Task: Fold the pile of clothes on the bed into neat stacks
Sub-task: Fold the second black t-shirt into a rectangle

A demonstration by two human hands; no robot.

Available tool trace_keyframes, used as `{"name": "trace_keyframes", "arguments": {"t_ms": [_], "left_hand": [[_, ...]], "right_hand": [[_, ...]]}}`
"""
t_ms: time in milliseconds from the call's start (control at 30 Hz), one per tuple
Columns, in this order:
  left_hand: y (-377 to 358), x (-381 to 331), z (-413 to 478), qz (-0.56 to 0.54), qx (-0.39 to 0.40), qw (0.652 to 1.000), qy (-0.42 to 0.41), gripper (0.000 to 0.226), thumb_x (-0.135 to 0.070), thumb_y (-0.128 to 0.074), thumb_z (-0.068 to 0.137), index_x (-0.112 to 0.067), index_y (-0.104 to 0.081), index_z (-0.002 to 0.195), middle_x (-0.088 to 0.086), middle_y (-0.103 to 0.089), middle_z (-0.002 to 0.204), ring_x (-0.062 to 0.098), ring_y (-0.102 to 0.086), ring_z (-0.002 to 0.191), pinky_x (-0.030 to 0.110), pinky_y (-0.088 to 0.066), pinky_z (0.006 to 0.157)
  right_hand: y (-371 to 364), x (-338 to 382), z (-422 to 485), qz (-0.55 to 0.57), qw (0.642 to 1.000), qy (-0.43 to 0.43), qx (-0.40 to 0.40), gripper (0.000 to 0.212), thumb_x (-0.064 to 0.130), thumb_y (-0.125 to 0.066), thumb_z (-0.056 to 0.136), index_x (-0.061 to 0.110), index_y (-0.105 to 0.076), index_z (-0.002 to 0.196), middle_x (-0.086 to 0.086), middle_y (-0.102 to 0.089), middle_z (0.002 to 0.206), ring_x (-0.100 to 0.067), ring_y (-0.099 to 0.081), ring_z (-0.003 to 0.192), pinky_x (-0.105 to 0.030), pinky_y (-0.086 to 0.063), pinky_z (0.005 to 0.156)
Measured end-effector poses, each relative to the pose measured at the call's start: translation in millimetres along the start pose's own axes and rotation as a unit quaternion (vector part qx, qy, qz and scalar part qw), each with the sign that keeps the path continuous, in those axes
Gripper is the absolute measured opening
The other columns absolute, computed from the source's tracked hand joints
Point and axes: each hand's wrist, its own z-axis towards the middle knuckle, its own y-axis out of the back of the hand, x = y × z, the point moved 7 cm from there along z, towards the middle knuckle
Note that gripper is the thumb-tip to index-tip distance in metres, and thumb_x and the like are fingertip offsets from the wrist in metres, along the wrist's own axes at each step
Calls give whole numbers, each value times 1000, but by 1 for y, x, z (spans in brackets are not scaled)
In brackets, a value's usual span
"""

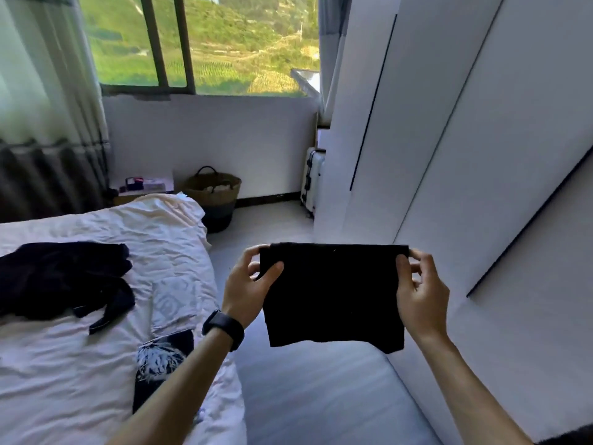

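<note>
While both hands hold it up over the floor beside the bed (96, 364), the black cloth (333, 293) hangs flat and folded. Left hand (247, 284) and right hand (420, 293) each pinch a top corner between thumb and curled fingers. A dark heap (61, 277) lies on the bed, a printed garment (160, 358) nearer.

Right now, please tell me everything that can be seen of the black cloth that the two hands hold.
The black cloth is plain, matte and soft-looking, roughly rectangular; which garment it is cannot be told. It hangs in the air over the floor, beside the bed. The left hand pinches its upper left corner and the right hand its upper right corner, so the top edge is stretched straight. The lower edge hangs free, lower at the right corner.
</note>
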Motion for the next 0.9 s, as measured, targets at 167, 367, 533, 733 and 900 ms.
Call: {"name": "trace_keyframes", "arguments": {"t_ms": [167, 367, 533, 733, 900], "left_hand": [[3, 69, -4, -9, -97, 990, 98, 28, -17, -75, 88, -29, -64, 111, 7, -75, 96, 17, -72, 93, 28, -57, 81], [30, 132, -34, 40, -267, 947, 173, 25, -15, -76, 88, -25, -65, 108, -3, -74, 95, 1, -68, 88, 14, -50, 78], [45, 167, -92, 78, -417, 875, 232, 24, -21, -76, 88, -30, -62, 105, -6, -72, 100, 2, -67, 91, 18, -51, 79], [58, 206, -154, 54, -564, 770, 293, 28, -31, -75, 88, -31, -61, 113, -14, -70, 104, -6, -65, 93, 14, -51, 81], [87, 249, -168, 14, -642, 690, 333, 35, -38, -74, 88, -24, -61, 118, -8, -71, 105, 5, -66, 97, 25, -54, 83]], "right_hand": [[-70, -49, 34, 20, 996, -1, 89, 19, 59, -49, 99, 44, -54, 109, 23, -62, 87, 11, -62, 75, -8, -43, 57], [-192, -102, 47, 37, 967, 0, 253, 19, 44, -52, 100, 33, -59, 113, 14, -63, 86, 7, -58, 70, -17, -39, 57], [-291, -114, 28, 39, 903, 16, 427, 18, 37, -52, 104, 31, -62, 117, 18, -63, 86, 7, -60, 65, -18, -40, 53], [-409, -88, -21, 18, 794, 97, 600, 17, 43, -46, 106, 40, -58, 118, 22, -64, 92, -5, -65, 77, -33, -50, 64], [-503, -54, -71, -9, 712, 146, 687, 7, 49, -43, 105, 53, -50, 106, 28, -61, 92, -2, -63, 82, -29, -46, 64]]}}
